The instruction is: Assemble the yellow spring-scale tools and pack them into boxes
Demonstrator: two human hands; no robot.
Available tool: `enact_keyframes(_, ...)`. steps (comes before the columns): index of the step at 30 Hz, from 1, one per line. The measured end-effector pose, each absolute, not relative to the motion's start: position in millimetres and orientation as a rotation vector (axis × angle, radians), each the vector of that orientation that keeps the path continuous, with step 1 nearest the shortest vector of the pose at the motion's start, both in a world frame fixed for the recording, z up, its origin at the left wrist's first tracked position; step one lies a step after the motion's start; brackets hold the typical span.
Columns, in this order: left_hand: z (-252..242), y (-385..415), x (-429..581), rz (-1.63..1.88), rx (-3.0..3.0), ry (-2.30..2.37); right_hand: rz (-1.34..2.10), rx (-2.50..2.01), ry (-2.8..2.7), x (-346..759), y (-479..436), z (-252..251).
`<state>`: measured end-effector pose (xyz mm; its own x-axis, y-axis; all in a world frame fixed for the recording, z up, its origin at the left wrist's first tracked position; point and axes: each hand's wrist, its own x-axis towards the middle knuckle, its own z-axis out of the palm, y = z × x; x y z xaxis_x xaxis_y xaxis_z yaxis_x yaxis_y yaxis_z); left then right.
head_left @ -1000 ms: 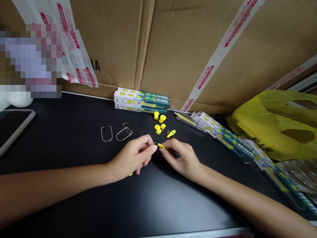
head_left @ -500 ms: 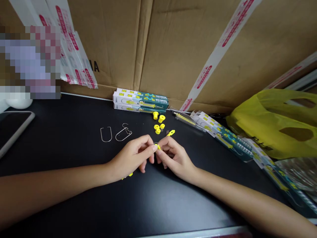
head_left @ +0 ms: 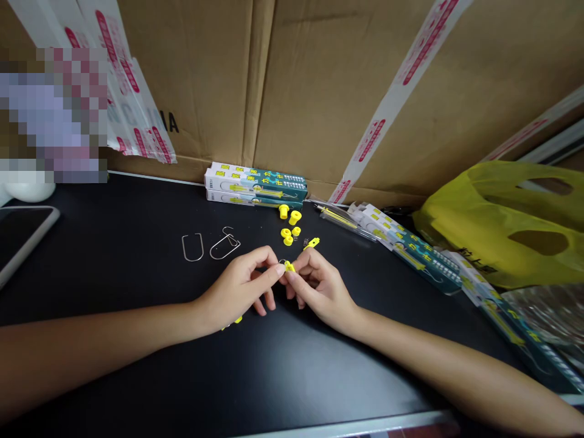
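Over the black table (head_left: pixel 292 377), my two hands meet with their fingertips almost touching. My right hand (head_left: pixel 325 286) pinches a small yellow plastic part (head_left: pixel 290 266) between thumb and forefinger. A thin curved metal wire (head_left: pixel 281 261) shows at the fingertips of my left hand (head_left: pixel 249 281), which is closed in a pinch on it. Whether the wire is joined to the yellow part cannot be made out. Another yellow piece (head_left: pixel 238 319) lies partly hidden under my left wrist.
Beyond my hands lie several yellow plugs (head_left: pixel 295 217), a flat yellow piece (head_left: pixel 312 243) and small springs. Bent metal wires (head_left: pixel 192 247) are at left, near a phone (head_left: pixel 25 237). Printed boxes (head_left: pixel 255 185), a yellow bag (head_left: pixel 493 225) and a large cardboard box (head_left: pixel 319 91) stand behind.
The yellow part has turned slightly and shows more between my fingertips. My hands keep their pinch. The whole view has shifted a little.
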<state>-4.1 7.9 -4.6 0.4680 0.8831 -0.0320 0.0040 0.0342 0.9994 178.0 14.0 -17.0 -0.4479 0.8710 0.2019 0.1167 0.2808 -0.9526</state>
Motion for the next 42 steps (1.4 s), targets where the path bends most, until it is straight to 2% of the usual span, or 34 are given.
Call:
enact_keyframes(21, -4.2, 8.4, -3.8, 0.796, 1.372, 0.863, 1.168, -0.923, -1.824, 180.4, 13.4, -19.6)
enact_keyframes(33, -4.8, 7.2, -3.5, 0.794, 1.368, 0.895, 0.494, -0.845, -2.124, 180.4, 13.0, -18.7)
enact_keyframes(42, -4.7, 8.0, -3.3, 0.793, 1.370, 0.864, 0.965, -0.907, -1.940, 181.0, 14.3, -20.3)
